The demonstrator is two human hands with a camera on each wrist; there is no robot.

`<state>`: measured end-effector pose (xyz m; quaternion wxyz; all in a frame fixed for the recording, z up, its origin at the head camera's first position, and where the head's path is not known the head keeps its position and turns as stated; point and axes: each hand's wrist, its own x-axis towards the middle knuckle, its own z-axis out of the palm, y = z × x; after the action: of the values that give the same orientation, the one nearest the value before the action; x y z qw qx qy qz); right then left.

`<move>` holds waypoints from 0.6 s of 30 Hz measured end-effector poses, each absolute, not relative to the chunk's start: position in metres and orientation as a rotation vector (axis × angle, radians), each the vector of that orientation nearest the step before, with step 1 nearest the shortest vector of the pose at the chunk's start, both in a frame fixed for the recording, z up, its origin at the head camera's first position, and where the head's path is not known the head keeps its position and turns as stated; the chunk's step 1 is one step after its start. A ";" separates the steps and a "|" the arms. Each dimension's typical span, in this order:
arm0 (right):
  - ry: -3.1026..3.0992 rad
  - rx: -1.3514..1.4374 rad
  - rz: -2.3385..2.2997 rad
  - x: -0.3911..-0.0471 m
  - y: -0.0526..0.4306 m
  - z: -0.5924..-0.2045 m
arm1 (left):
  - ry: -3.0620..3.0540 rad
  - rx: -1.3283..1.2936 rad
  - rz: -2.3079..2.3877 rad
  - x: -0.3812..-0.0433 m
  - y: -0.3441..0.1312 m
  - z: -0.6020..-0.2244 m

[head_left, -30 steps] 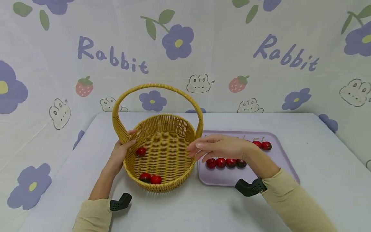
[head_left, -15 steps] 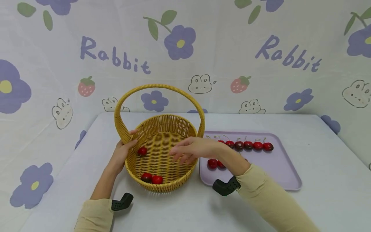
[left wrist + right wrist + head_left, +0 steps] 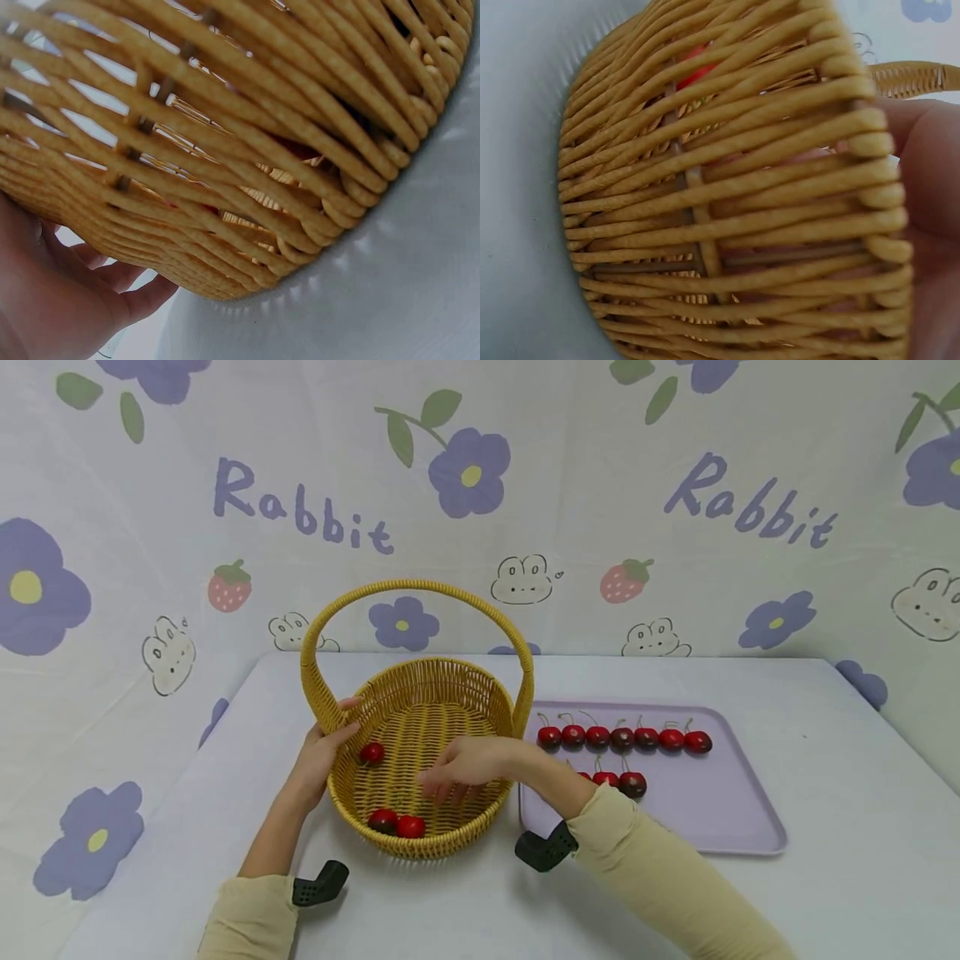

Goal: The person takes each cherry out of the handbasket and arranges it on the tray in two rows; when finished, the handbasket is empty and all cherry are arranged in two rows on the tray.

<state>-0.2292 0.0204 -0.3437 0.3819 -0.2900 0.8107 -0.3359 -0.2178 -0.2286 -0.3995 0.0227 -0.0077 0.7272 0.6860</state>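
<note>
A round yellow wicker basket (image 3: 420, 735) with a tall arched handle stands on the table. My left hand (image 3: 318, 756) grips its left side at the foot of the handle, thumb over the rim; in the left wrist view, fingers (image 3: 146, 296) lie under the woven wall. My right hand (image 3: 468, 764) reaches over the right rim into the basket, fingers loosely bent downward, no object visible in them. Inside are a cherry (image 3: 371, 753) at the left and two cherries (image 3: 396, 824) near the front. Through the weave, the right wrist view shows a red patch (image 3: 697, 67).
Right of the basket lies a lilac tray (image 3: 720, 810). A back row of cherries (image 3: 622, 739) with stems runs across it. A second row (image 3: 632, 784) in front is partly hidden by my right forearm. A rabbit-print cloth (image 3: 570, 510) hangs behind the table.
My right hand has moved left from above the tray's edge and down into the basket, uncovering the tray's back row. My left hand keeps its grip. The whole view has shifted slightly.
</note>
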 end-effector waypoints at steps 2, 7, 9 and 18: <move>2.098 -0.757 -0.796 -0.230 0.018 -0.346 | 2.255 -0.021 2.124 -0.217 -0.229 -0.400; 2.146 -0.763 -0.671 -0.230 0.012 -0.350 | 2.270 -0.010 2.116 -0.217 -0.229 -0.401; 2.149 -0.759 -0.653 -0.229 0.009 -0.351 | 2.272 -0.009 2.115 -0.217 -0.229 -0.401; 2.088 -0.810 -0.726 -0.225 -0.003 -0.361 | 2.269 -0.024 2.117 -0.217 -0.229 -0.400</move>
<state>-0.2246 -0.0026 -0.3611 0.3835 -0.3179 0.8190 -0.2846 -0.2168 -0.2288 -0.3998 0.0191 -0.0076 0.7311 0.6819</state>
